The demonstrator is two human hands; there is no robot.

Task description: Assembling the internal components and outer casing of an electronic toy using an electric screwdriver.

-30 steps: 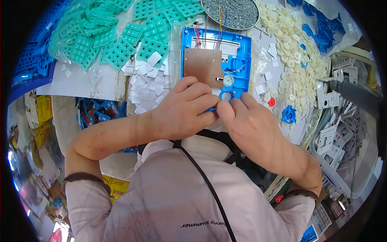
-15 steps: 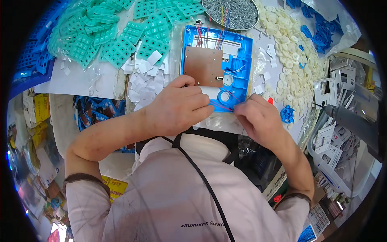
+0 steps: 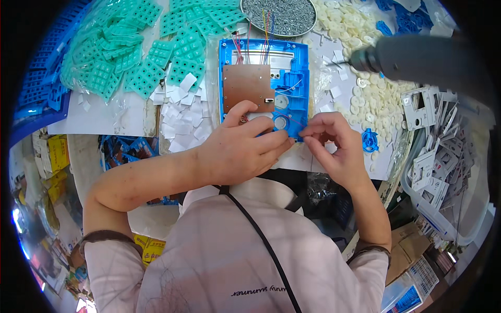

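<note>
A blue plastic casing (image 3: 301,57) lies in front of me, with a brown circuit board (image 3: 245,86) over its left part. Red, blue and yellow wires rise from the casing's far side. My left hand (image 3: 242,143) bends over the near left edge, its curled index finger at the board's near edge; what lies under the fingers is hidden. At the near right corner, my right hand (image 3: 336,143) pinches a thin pink wire (image 3: 288,117) between thumb and index finger. This wire runs over the casing near a round ring (image 3: 281,122).
Green rubber keypads (image 3: 104,78) and white paper pieces (image 3: 182,117) lie left. A tray of screws (image 3: 279,18) stands behind; cream discs (image 3: 365,101) and a blue round part (image 3: 370,140) lie right. A dark power screwdriver (image 3: 412,57) juts in above a bin of white panels (image 3: 436,172).
The casing sits slightly further left in view. My right hand has turned so its thumb shows apart below the index finger. The screwdriver appears higher and further in over the table.
</note>
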